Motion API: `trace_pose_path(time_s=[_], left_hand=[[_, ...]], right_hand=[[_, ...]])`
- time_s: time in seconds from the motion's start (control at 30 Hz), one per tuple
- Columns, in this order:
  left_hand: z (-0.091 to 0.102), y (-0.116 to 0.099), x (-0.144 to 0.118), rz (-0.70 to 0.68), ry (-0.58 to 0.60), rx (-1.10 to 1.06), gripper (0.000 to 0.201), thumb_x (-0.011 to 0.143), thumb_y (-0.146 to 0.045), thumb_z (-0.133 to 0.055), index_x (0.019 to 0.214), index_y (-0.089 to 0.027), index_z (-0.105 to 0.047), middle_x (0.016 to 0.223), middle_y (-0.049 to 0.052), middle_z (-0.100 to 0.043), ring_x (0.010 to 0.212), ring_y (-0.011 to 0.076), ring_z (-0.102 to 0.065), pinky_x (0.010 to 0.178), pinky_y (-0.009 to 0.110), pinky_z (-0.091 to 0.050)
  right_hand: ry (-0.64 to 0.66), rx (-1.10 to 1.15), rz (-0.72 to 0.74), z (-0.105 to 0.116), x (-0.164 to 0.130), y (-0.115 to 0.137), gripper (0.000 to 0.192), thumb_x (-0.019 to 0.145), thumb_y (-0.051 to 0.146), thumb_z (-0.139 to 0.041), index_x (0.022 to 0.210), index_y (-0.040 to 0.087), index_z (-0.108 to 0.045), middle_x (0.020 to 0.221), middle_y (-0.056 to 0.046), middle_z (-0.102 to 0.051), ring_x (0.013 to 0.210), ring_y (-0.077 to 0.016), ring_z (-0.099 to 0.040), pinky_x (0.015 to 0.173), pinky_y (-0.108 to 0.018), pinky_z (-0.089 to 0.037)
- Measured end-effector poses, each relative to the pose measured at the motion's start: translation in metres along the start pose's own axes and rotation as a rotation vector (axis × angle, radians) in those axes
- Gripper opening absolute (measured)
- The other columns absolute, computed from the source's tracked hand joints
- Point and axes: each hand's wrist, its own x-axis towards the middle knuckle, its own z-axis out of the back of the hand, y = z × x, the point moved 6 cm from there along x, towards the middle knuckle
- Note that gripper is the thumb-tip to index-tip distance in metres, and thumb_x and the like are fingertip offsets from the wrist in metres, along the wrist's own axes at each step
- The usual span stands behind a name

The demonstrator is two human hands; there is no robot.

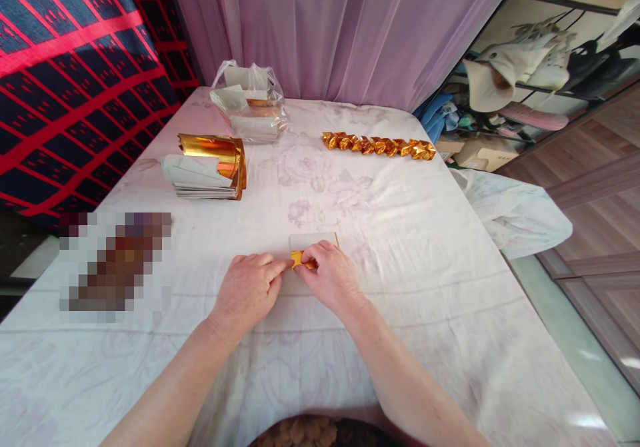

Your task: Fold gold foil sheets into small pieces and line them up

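Two bare hands meet over a small sheet of gold paper (313,242) at the near middle of a cloth-covered bench (400,234). The left hand (247,290) lies knuckles up, fingers curled and tips pressed to the sheet's near left edge; the right hand (333,277) pinches a folded gold flap between thumb and forefinger, so both are nearly closed on the paper. The sheet lies pale side up, its far half flat on the cloth and its near edge turned over to show gold.

To fold well here, the judgement is this: keep the left fingertips pinning the paper so it cannot slide on the cloth, line the flap's edge square with the sheet's side before pressing, then run the crease outward from the pinch (foil-faced paper tends to hold a wrong crease, so alignment comes first). The soft cloth gives little backing, so firm pressure is likely needed.

Farther back on the left, a stack (207,167) of gold and white sheets curls upward; behind it sits a clear bag (250,104) holding more paper. A row of folded gold pieces (379,145) lines the far right, well apart from the hands.
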Motion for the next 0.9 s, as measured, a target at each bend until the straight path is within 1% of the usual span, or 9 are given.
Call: trace_pose_path(time_s=[0.1,0.23,0.33,0.47,0.57,0.67,0.77,0.83,0.9], left_hand=[[-0.001,-0.002,0.001,0.013,0.008,0.037,0.040,0.091,-0.016,-0.044,0.118,-0.030,-0.070,0.084,0.003,-0.068,0.083,0.0215,-0.065,0.077,0.038,-0.043],[-0.002,-0.002,0.001,0.028,0.008,0.040,0.039,0.091,-0.018,-0.046,0.119,-0.030,-0.070,0.087,0.003,-0.069,0.086,0.0233,-0.066,0.078,0.040,-0.043],[-0.002,-0.001,0.000,0.028,-0.004,0.033,0.036,0.092,-0.021,-0.048,0.118,-0.032,-0.071,0.087,0.002,-0.070,0.086,0.0235,-0.066,0.078,0.040,-0.043],[-0.002,0.000,0.000,0.020,-0.034,0.035,0.032,0.095,-0.025,-0.050,0.118,-0.033,-0.071,0.084,0.002,-0.069,0.084,0.0235,-0.066,0.076,0.040,-0.043],[-0.003,-0.002,0.000,-0.001,-0.088,0.041,0.028,0.094,-0.027,-0.052,0.113,-0.031,-0.072,0.085,0.002,-0.069,0.082,0.0232,-0.065,0.074,0.040,-0.043],[0.001,-0.008,-0.002,-0.063,-0.210,0.040,0.023,0.093,-0.027,-0.053,0.105,-0.025,-0.073,0.092,0.004,-0.068,0.081,0.0220,-0.063,0.072,0.038,-0.044],[0.006,-0.017,-0.006,-0.176,-0.327,0.036,0.024,0.094,-0.025,-0.052,0.108,-0.023,-0.071,0.106,0.005,-0.070,0.092,0.0231,-0.062,0.080,0.039,-0.045],[0.003,-0.022,-0.006,-0.254,-0.339,0.039,0.028,0.095,-0.024,-0.050,0.116,-0.024,-0.069,0.118,0.005,-0.070,0.107,0.0257,-0.059,0.088,0.042,-0.043],[-0.002,-0.023,-0.006,-0.290,-0.305,0.045,0.031,0.096,-0.024,-0.050,0.122,-0.025,-0.067,0.126,0.004,-0.069,0.118,0.0286,-0.055,0.094,0.046,-0.040]], right_hand=[[-0.008,0.075,0.025,-0.002,0.001,-0.006,0.007,0.079,0.018,-0.071,0.077,0.022,-0.065,0.084,0.000,-0.060,0.072,-0.0127,-0.055,0.066,-0.025,-0.038],[-0.015,0.166,0.043,-0.001,-0.001,-0.013,0.012,0.079,0.009,-0.066,0.078,0.021,-0.067,0.086,0.000,-0.061,0.070,-0.0110,-0.055,0.067,-0.025,-0.041],[-0.018,0.178,0.030,0.001,-0.002,-0.016,0.014,0.080,0.008,-0.063,0.077,0.021,-0.067,0.086,0.000,-0.062,0.072,-0.0118,-0.057,0.070,-0.025,-0.042],[-0.025,0.159,0.014,0.004,-0.002,-0.020,0.016,0.080,0.007,-0.061,0.077,0.022,-0.068,0.086,0.000,-0.063,0.071,-0.0122,-0.057,0.068,-0.026,-0.042],[-0.014,0.172,0.012,0.004,-0.002,-0.023,0.016,0.080,0.008,-0.061,0.077,0.022,-0.068,0.087,0.000,-0.064,0.069,-0.0114,-0.057,0.067,-0.025,-0.042],[-0.022,0.181,0.022,0.004,-0.002,-0.024,0.015,0.080,0.008,-0.062,0.076,0.021,-0.068,0.085,0.000,-0.064,0.069,-0.0115,-0.057,0.067,-0.025,-0.042],[-0.030,0.190,0.036,0.003,-0.003,-0.024,0.015,0.080,0.008,-0.062,0.077,0.021,-0.068,0.084,0.000,-0.063,0.071,-0.0119,-0.058,0.068,-0.025,-0.042],[-0.036,0.190,0.042,0.003,-0.004,-0.024,0.015,0.080,0.007,-0.061,0.078,0.021,-0.068,0.085,0.000,-0.063,0.071,-0.0119,-0.058,0.068,-0.025,-0.042],[-0.047,0.184,0.049,0.003,-0.004,-0.023,0.014,0.080,0.008,-0.062,0.079,0.021,-0.068,0.085,0.000,-0.063,0.071,-0.0117,-0.057,0.068,-0.025,-0.042]])
